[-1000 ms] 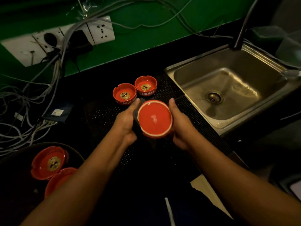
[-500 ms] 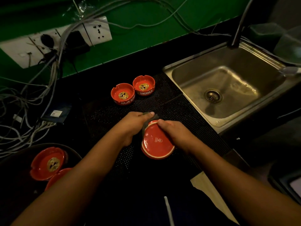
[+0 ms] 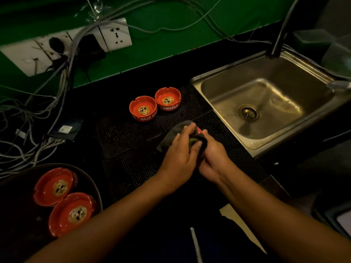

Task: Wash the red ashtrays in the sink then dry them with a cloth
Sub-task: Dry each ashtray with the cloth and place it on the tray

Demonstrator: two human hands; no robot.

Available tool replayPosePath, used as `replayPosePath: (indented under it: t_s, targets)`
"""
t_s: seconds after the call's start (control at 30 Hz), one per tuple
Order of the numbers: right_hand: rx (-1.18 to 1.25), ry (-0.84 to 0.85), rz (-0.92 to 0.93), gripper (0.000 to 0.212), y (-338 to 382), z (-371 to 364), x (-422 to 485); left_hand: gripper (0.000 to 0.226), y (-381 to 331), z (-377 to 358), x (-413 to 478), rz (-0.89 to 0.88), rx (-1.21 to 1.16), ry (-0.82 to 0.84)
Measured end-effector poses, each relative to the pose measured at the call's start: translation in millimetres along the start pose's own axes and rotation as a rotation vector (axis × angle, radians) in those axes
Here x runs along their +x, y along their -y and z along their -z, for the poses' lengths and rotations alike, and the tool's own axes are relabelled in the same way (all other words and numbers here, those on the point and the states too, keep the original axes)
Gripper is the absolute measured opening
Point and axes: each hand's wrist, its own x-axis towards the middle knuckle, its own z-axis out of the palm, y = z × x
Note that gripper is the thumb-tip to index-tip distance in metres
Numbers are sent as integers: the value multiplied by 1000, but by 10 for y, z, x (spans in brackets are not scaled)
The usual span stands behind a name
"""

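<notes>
Glossy round ashtray [image 3: 198,130] now under dark cloth [image 3: 176,134]

ashtray [image 3: 199,130]: wrapped in grey cloth [image 3: 175,133] | two ashtrays [image 3: 143,108]: upright near sink [image 3: 303,73]

Black counter [image 3: 171,67], dotted mat [image 3: 123,133] bearing two red ashtrays [image 3: 143,108], tangled cables [image 3: 28,149]

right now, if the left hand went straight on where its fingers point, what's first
Beyond the cloth it grips, the left hand likely meets the sink rim; depth is unclear.
</notes>
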Motion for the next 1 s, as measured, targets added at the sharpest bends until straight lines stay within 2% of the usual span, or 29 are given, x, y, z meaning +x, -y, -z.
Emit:
replayPosePath:
  t_s: [0.1, 0.2, 0.33, 0.43, 0.47, 0.53, 0.6, 0.67, 0.73, 0.77, 0.83, 0.97, 1.0]
  targets:
    - [-66, 84, 18, 42, 59, -7, -24, 59, 52, 117, 146, 1, 71, 28]
    - [-73, 86, 103, 44, 189, -51, 5, 56, 54, 97, 144, 88, -17, 40]
    - [-162, 95, 83, 43, 364, -49, 33, 58, -204, -115, 117, -56, 18, 11]
    - [-276, 196, 52, 38, 381, -42, 29, 56, -174, -14, 386, -37, 50, -67]
    - [-322, 208, 72, 38, 385, -30, 39, 54, -142, 29, 458, 21, -4, -80]
    - [-444, 215, 141, 36, 405, -29, 59, 43, -152, 83, 553, 214, -312, -141]
    - [-685, 262, 252, 36, 446, -23, 63, 38, -163, 81, 624, 438, -559, -155]
    - [-896, 319, 403, 34, 534, -8, 55, 37, -120, 107, 713, 557, -640, -120]
    - [-956, 388, 423, 36, 666, -1, 70, 34, -162, 158, 743, 638, -696, -62]
    - [-992, 416, 403, 38, 761, 11, 106, 29, -154, 186, 759, 617, -670, -35]
    - [-1076, 446, 329, 44, 962, 13, 203, 18, -206, 224, 769, 542, -471, 50]
    - [-1163, 429, 222, 47, 1214, -82, 404, 37, -236, 132, 813, 431, -28, 99]
    - [-1195, 425, 188, 48, 1232, -100, 446, 30, -247, 64, 831, 417, -36, 59]
